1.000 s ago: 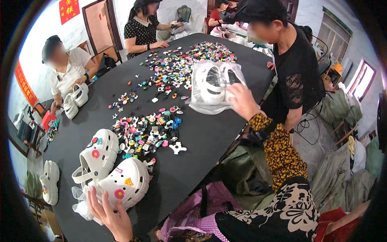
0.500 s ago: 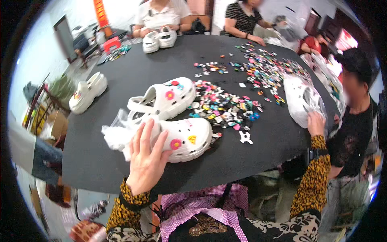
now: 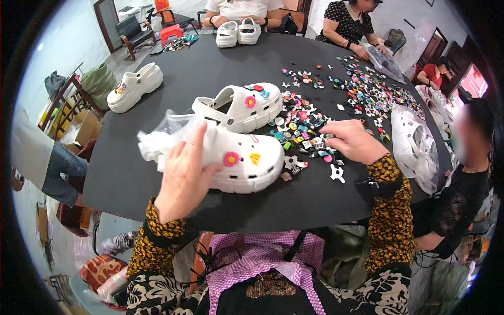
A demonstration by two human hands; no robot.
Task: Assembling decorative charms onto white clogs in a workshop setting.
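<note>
Now, left hand [image 3: 182, 178] wide against 1 white clog [image 3: 249, 170], right hand [image 3: 359, 140] narrowly parted over colourful charms [image 3: 300, 119].

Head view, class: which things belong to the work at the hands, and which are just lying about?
Belong to the work:
White clog with pink flower charm, at the left hand
Second white clog behind it
Crumpled translucent plastic by the left hand
Heap of small multicoloured charms, at the right hand

Just lying about:
Red plastic stool
Brown cardboard box
Black armchair
</note>
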